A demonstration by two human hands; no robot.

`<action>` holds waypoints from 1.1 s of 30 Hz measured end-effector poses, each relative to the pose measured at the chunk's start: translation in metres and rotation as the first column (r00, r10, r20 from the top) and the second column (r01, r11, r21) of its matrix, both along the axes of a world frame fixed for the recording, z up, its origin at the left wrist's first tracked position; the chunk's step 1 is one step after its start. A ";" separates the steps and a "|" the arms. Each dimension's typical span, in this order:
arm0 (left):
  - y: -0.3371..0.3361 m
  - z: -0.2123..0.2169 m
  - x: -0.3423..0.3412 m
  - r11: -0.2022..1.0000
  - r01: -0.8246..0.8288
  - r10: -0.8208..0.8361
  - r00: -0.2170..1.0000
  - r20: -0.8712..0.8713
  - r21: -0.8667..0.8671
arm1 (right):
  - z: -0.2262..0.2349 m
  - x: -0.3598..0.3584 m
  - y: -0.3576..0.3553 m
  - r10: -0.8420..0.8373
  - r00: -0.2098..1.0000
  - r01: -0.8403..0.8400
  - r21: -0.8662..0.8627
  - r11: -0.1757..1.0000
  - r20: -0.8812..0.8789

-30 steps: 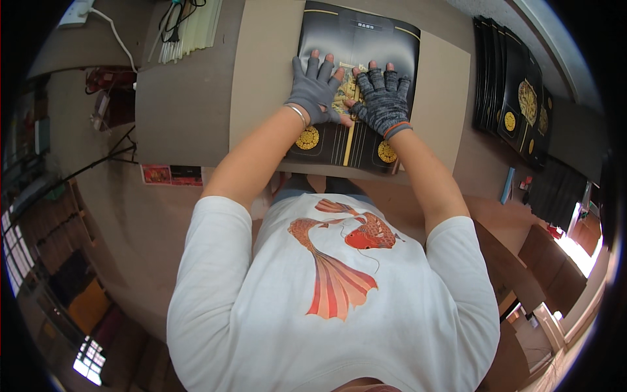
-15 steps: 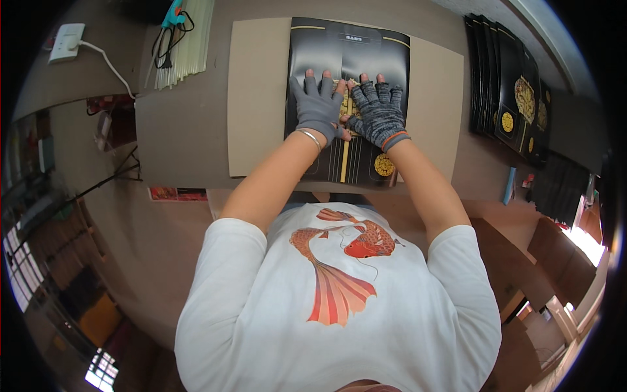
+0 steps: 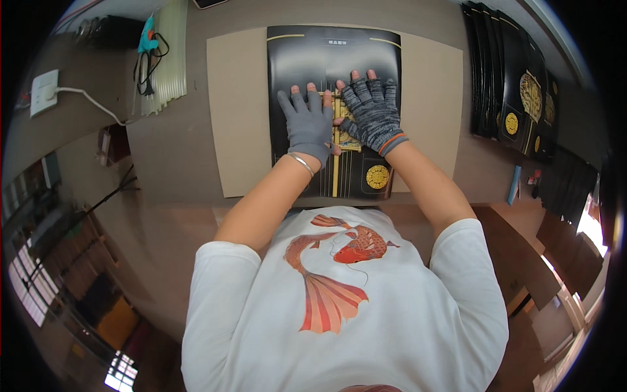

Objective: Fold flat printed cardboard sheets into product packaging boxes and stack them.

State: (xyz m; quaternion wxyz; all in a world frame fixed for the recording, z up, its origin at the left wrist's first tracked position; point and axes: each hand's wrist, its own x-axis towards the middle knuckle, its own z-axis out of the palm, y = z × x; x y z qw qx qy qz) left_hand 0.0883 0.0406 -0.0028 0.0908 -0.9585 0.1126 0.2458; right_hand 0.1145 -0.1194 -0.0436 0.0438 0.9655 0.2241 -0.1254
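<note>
A glossy black printed sheet (image 3: pixel 300 59) with gold designs and a gold centre stripe lies flat in front of me. Under it is a wider plain tan board (image 3: pixel 431 85), showing on both sides. My left hand (image 3: pixel 307 127), in a grey fingerless glove, rests palm down on the sheet's left half with fingers spread. On the right half lies my right hand (image 3: pixel 372 111), in a mottled dark grey glove with an orange cuff edge, its fingers also stretched out. The two thumbs are near the centre stripe. Part of the gold pattern is hidden beneath the hands.
Several black and gold printed pieces (image 3: pixel 522 85) lie overlapped at the right. At the far left are pale glue sticks (image 3: pixel 170 59), a teal glue gun (image 3: pixel 147 39) with a black cord, and a white power socket (image 3: pixel 44 93) with a cable. The grey table (image 3: pixel 166 150) extends around the board.
The whole view has shifted a little. Both hands stay flat on the black sheet; the left has slid slightly toward me, and the gap between the hands has widened.
</note>
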 end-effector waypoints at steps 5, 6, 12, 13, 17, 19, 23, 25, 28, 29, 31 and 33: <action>-0.009 0.002 0.003 0.982 0.190 -0.190 0.982 0.007 0.000 | -0.014 0.067 -0.011 -0.044 0.986 0.017 0.164 0.986 0.161; -0.011 0.001 0.002 0.982 0.189 -0.189 0.982 -0.002 0.000 | -0.009 0.097 -0.014 -0.148 0.961 0.122 0.126 0.985 0.232; -0.018 -0.002 0.002 0.983 0.184 -0.184 0.983 -0.014 0.005 | -0.011 0.214 -0.040 -0.338 0.891 0.270 0.245 0.931 0.303; -0.019 0.003 0.004 0.982 0.191 -0.191 0.981 -0.022 -0.001 | -0.014 0.214 -0.045 -0.368 0.872 0.285 0.278 0.917 0.322; -0.018 0.005 0.007 0.978 0.207 -0.206 0.978 -0.042 0.031 | -0.017 0.115 -0.040 -0.102 0.894 0.024 0.179 0.984 0.437; -0.013 0.000 0.005 0.984 0.176 -0.175 0.984 -0.042 0.012 | 0.006 0.023 -0.030 0.018 0.996 -0.029 0.133 0.991 0.082; -0.016 0.009 0.008 0.980 0.197 -0.196 0.979 -0.063 0.013 | -0.017 -0.171 -0.059 0.237 0.971 -0.236 0.369 0.899 0.042; -0.012 0.012 0.011 0.979 0.203 -0.199 0.974 -0.105 0.032 | -0.018 -0.198 -0.062 0.277 0.951 -0.308 0.435 0.846 0.134; -0.001 0.015 0.009 0.979 0.196 -0.202 0.973 -0.110 -0.057 | -0.007 -0.185 -0.049 0.281 0.960 -0.267 0.380 0.885 0.020; 0.004 0.013 0.006 0.980 0.193 -0.197 0.975 -0.105 -0.045 | 0.013 -0.150 -0.032 0.136 0.969 -0.045 0.396 0.917 -0.205; 0.010 0.007 0.004 0.975 0.198 -0.205 0.977 -0.064 -0.099 | 0.032 -0.086 0.005 -0.068 0.940 0.180 0.315 0.932 -0.335; 0.010 0.009 0.008 0.963 0.252 -0.261 0.961 -0.093 -0.090 | 0.014 -0.055 0.022 -0.132 0.960 0.199 0.271 0.942 -0.246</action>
